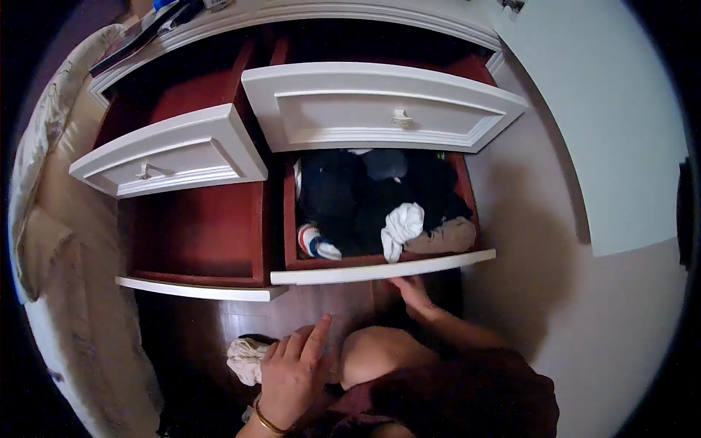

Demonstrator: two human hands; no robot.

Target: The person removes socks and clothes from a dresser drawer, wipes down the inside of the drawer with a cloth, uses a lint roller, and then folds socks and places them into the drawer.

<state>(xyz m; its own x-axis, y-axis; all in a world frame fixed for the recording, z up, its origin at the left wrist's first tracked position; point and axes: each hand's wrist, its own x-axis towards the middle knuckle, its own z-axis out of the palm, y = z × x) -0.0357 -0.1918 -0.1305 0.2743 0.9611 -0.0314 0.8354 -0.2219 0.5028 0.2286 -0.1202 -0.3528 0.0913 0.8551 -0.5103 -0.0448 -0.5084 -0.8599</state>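
While the lower right drawer stands drawn out toward the person, its white front edge runs crosswise, left to right, rising slightly at the right end. Inside: dark clothes fill most of the red-walled space. White sock at the front, long axis nearly upright in view, crumpled upper end leaning right, narrow end pointing down at the front edge. Taupe bundle just right of it, long axis crosswise along the front, right end a little higher. Striped sock in the front left corner, slanting from upper left to lower right, pale end toward the person.

Right hand just below the drawer's front edge, fingertips up against it or very near; cannot tell whether they grip. Left hand lower down, back upward, gold bracelet at the wrist; one digit juts up and rightward, apart from the bent others, a moderately wide spread. Cream cloth lies beside it, near floor level. Upper right drawer overhead, also pulled out.
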